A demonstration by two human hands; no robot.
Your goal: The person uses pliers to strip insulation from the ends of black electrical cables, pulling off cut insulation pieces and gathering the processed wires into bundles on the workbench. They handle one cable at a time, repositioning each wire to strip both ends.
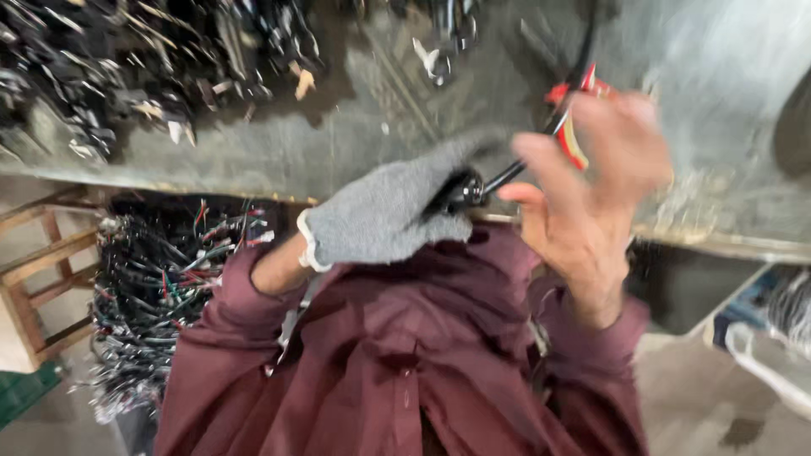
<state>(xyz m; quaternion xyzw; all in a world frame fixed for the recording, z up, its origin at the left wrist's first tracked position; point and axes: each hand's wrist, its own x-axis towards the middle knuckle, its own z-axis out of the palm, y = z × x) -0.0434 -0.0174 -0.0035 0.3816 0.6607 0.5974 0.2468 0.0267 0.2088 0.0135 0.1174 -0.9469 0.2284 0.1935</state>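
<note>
Between the fingers of both hands runs a black cable [507, 176] w/ a thick black end piece. Left hand [384, 211], in a grey knit glove, has fingers closed around that end piece. Right hand [591, 177] is bare and motion-blurred; fingers partly spread, thumb and forefinger tip close to the cable just beside the glove. Contact there cannot be confirmed. Above the right fingers the cable splits into red and yellow wires [573, 127] and continues up over the grey desk [355, 135].

Step in hand, by judgement: working the cable end, probably stripping or sorting. Next move calls for a firm right-hand pinch near the end piece while the left keeps it steady.

Left of the gloved fingers, below desk edge: bin of tangled black harnesses [160, 287] w/ red, green, white leads. Far upper left: more black cable pile [110, 59]. No labels or signs legible.
</note>
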